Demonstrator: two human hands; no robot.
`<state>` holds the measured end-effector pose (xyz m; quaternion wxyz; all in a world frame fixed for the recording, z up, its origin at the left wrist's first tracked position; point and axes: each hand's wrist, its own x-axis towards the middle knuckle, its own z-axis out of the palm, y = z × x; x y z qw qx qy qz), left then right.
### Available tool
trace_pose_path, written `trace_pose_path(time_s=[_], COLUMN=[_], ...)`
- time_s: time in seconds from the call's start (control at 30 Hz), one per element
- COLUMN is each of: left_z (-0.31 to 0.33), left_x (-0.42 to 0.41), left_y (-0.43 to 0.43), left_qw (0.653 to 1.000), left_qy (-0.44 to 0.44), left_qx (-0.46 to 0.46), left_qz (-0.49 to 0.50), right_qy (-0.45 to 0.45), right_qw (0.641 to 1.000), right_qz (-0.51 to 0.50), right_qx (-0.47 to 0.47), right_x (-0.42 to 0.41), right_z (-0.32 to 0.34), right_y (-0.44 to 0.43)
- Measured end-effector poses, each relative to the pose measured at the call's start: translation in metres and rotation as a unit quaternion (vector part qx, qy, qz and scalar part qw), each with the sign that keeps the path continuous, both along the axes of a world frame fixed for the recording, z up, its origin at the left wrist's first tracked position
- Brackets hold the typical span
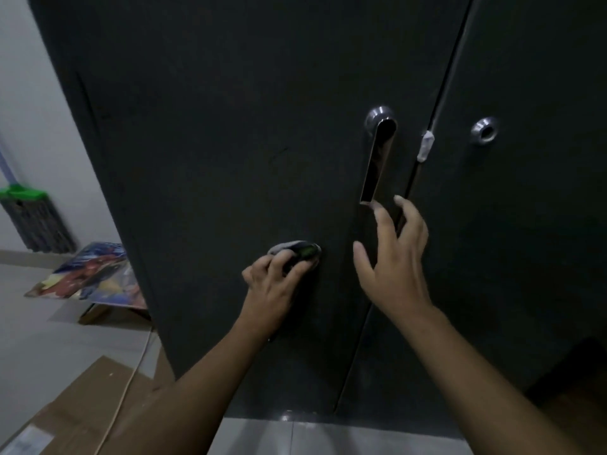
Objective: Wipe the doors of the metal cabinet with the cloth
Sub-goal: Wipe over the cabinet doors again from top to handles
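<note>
A dark metal cabinet fills the view, with a left door point(230, 142) and a right door point(525, 224) meeting at a slanted seam. My left hand point(274, 282) grips a small bunched grey and dark cloth point(297, 251) and presses it against the lower part of the left door. My right hand point(394, 257) hovers with relaxed, spread fingers near the seam, just below the long chrome handle point(377, 159) of the left door. It holds nothing.
A round chrome lock point(484, 130) sits on the right door, and a white taped piece point(426, 146) on the seam. On the floor to the left lie flattened cardboard point(75, 405), colourful posters point(92, 277) and a cable. A mop point(33, 218) leans on the wall.
</note>
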<state>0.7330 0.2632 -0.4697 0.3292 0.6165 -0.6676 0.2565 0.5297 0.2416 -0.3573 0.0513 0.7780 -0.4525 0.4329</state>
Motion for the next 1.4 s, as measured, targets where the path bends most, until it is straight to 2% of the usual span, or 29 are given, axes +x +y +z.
trace_pose_path(time_s=[0.23, 0.47, 0.6, 0.7, 0.77, 0.9, 1.0, 1.07, 1.17, 1.23, 1.33, 1.4], left_z=[-0.085, -0.165, -0.192, -0.193, -0.182, -0.139, -0.087, -0.047, -0.004, 0.008, 0.018, 0.026], left_x=[-0.035, -0.045, -0.028, -0.016, -0.014, -0.025, -0.049, -0.07, -0.104, -0.125, -0.145, -0.155], left_y=[-0.012, -0.016, -0.014, -0.01, -0.008, -0.012, -0.022, -0.028, -0.031, -0.031, -0.029, -0.027], left_qw=[0.996, 0.978, 0.96, 0.957, 0.966, 0.991, 0.998, 0.996, 0.983, 0.97, 0.926, 0.897], left_qy=[-0.079, -0.181, -0.255, -0.264, -0.235, -0.119, -0.01, 0.069, 0.176, 0.23, 0.334, 0.354], left_qx=[-0.011, 0.048, 0.074, 0.078, 0.073, 0.013, -0.048, -0.056, -0.042, -0.015, 0.048, 0.093], left_qz=[-0.045, -0.096, -0.092, -0.09, -0.084, -0.063, -0.044, -0.028, -0.031, -0.073, -0.172, -0.246], right_qy=[-0.045, -0.058, -0.048, -0.052, -0.045, -0.021, -0.021, -0.043, -0.063, -0.026, 0.01, 0.005], right_qw=[0.997, 0.991, 0.989, 0.989, 0.99, 0.99, 0.988, 0.984, 0.972, 0.965, 0.958, 0.959], right_qz=[-0.018, -0.062, -0.065, -0.062, -0.053, -0.021, 0.011, 0.047, 0.125, 0.177, 0.208, 0.204], right_qx=[0.058, 0.105, 0.127, 0.126, 0.126, 0.139, 0.155, 0.164, 0.191, 0.192, 0.197, 0.197], right_x=[-0.013, -0.026, -0.027, -0.026, -0.03, -0.04, -0.044, -0.049, -0.059, -0.068, -0.079, -0.081], right_z=[-0.089, -0.168, -0.184, -0.185, -0.185, -0.184, -0.181, -0.175, -0.159, -0.149, -0.142, -0.146], right_y=[-0.014, -0.018, -0.021, -0.021, -0.02, -0.015, -0.01, -0.006, 0.002, 0.005, 0.003, 0.0])
